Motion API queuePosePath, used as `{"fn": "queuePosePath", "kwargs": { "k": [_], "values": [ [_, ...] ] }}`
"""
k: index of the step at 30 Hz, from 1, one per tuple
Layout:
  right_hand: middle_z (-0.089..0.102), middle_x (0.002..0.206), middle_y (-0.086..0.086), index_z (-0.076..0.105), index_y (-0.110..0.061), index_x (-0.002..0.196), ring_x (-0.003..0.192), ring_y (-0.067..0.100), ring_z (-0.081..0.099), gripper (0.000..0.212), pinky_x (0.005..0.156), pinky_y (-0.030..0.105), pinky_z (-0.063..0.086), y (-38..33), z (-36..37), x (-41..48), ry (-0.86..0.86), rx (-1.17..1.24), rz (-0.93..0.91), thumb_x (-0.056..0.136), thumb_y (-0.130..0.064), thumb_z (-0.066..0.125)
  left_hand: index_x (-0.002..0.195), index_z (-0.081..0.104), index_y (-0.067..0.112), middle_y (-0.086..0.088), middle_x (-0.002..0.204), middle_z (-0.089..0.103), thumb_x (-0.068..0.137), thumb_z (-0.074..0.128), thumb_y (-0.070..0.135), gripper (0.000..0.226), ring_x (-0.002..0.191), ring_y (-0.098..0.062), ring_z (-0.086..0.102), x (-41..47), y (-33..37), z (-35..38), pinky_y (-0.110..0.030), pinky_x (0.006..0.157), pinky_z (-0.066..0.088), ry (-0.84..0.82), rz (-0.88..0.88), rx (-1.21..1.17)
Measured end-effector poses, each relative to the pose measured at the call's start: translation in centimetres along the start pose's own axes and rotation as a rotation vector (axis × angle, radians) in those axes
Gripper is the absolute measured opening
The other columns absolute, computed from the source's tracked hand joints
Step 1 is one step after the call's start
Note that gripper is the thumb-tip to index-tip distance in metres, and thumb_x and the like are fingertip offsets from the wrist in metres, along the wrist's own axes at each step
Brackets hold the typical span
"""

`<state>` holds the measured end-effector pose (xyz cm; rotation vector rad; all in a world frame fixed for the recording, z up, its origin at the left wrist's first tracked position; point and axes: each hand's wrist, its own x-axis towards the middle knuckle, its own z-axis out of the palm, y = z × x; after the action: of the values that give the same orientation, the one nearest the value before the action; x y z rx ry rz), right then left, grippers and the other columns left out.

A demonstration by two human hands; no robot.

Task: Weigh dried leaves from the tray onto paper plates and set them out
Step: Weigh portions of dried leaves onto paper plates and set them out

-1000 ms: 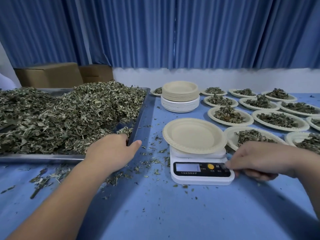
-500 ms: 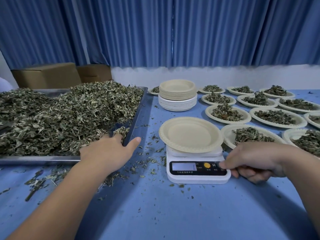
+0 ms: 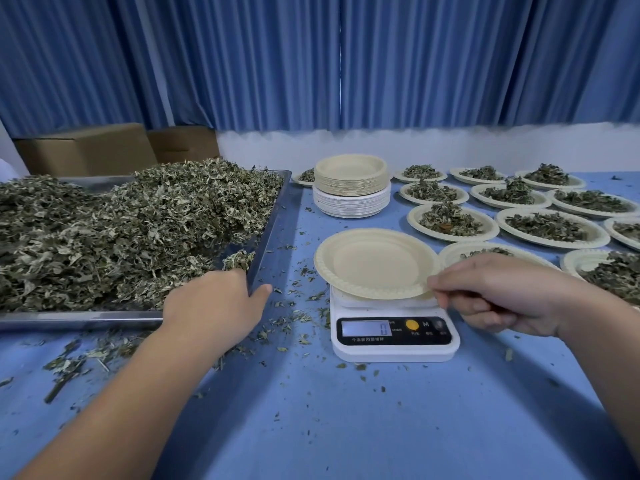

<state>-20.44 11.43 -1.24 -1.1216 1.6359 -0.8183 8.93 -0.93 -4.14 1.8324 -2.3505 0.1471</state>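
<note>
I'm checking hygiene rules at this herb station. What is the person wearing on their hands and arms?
Nothing that shows. The left hand and right hand are ungloved, with no ring, watch or bracelet in view. The left forearm and right forearm are bare up to the frame's edge; no sleeve is visible.

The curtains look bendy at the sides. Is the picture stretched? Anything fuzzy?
Head view: yes, the wide lens slants the curtains at the edges; on the scale the big digit is sharp, the small print fuzzy; soft shadows lie on the table.
</note>
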Motion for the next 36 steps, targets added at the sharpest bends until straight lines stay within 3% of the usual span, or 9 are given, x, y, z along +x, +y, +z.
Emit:
{"fn": "queuePosePath", "kwargs": {
  "k": [7, 11, 16, 21, 24, 30, 36],
  "values": [
    [0.03, 0.047, 0.003, 0.062, -0.007, 0.063, 0.034, 0.013, 0.027, 0.036, 0.032, 0.015, 0.019, 0.2, 0.1, 0.3, 0.082, 0.044, -0.021, 0.094, -0.024, 0.057, 0.074, 0.044, 0.021, 0.002, 0.072, 0.056, 0.093, 0.038, 0.062, 0.046, 0.064, -0.017, 0.055, 0.3, -0.1, 0.1, -0.029, 0.055, 0.039, 0.037, -0.008, -0.032],
    [0.031, 0.046, 0.003, 0.061, -0.006, 0.064, 0.033, 0.013, 0.027, 0.036, 0.032, 0.015, 0.018, 0.2, -0.1, 0.2, 0.09, 0.049, -0.037, 0.095, -0.025, 0.057, 0.08, 0.059, 0.022, 0.001, 0.066, 0.059, 0.091, 0.041, 0.065, 0.048, 0.062, -0.017, 0.058, 0.7, -0.8, -0.2, -0.027, 0.054, 0.042, 0.037, -0.049, -0.173],
    [0.03, 0.047, 0.003, 0.06, -0.007, 0.063, 0.032, 0.013, 0.027, 0.036, 0.033, 0.016, 0.019, 0.3, -0.2, 0.2, 0.104, 0.08, -0.062, 0.095, -0.023, 0.056, 0.072, 0.059, 0.028, 0.003, 0.048, 0.055, 0.09, 0.052, 0.058, 0.036, 0.043, -0.015, 0.05, 1.4, -1.8, -0.5, -0.022, 0.044, 0.031, 0.1, -0.065, -0.383],
    [0.031, 0.047, 0.003, 0.059, -0.007, 0.064, 0.033, 0.013, 0.027, 0.035, 0.033, 0.016, 0.02, 0.4, -0.3, 0.3, 0.123, 0.1, -0.096, 0.095, -0.022, 0.056, 0.079, 0.061, 0.03, 0.003, 0.041, 0.054, 0.092, 0.052, 0.052, 0.027, 0.03, -0.009, 0.041, 1.9, -2.8, -0.9, -0.02, 0.04, 0.031, 0.283, -0.038, -0.489],
    [0.032, 0.048, 0.004, 0.06, -0.005, 0.067, 0.033, 0.013, 0.028, 0.033, 0.034, 0.016, 0.02, 0.5, -0.4, 0.5, 0.135, 0.107, -0.12, 0.095, -0.022, 0.056, 0.086, 0.062, 0.028, 0.003, 0.04, 0.052, 0.093, 0.052, 0.05, 0.025, 0.026, -0.005, 0.035, 2.1, -3.2, -1.0, -0.018, 0.038, 0.027, 0.321, -0.007, -0.46],
    [0.033, 0.048, 0.002, 0.06, -0.004, 0.072, 0.033, 0.012, 0.029, 0.03, 0.035, 0.016, 0.017, 0.7, -0.7, 0.9, 0.151, 0.12, -0.125, 0.096, -0.021, 0.055, 0.091, 0.062, 0.028, 0.003, 0.046, 0.055, 0.095, 0.049, 0.049, 0.025, 0.035, -0.013, 0.048, 2.7, -3.2, -1.6, -0.02, 0.038, 0.029, 0.345, 0.084, -0.294],
    [0.035, 0.049, 0.002, 0.061, -0.004, 0.074, 0.034, 0.011, 0.029, 0.027, 0.035, 0.016, 0.017, 0.9, -0.9, 1.1, 0.155, 0.161, -0.139, 0.094, -0.022, 0.057, 0.103, 0.064, 0.022, 0.003, 0.05, 0.056, 0.097, 0.046, 0.049, 0.033, 0.036, -0.011, 0.048, 3.4, -2.7, -3.2, -0.018, 0.037, 0.029, 0.351, 0.107, -0.237]
  ]
}}
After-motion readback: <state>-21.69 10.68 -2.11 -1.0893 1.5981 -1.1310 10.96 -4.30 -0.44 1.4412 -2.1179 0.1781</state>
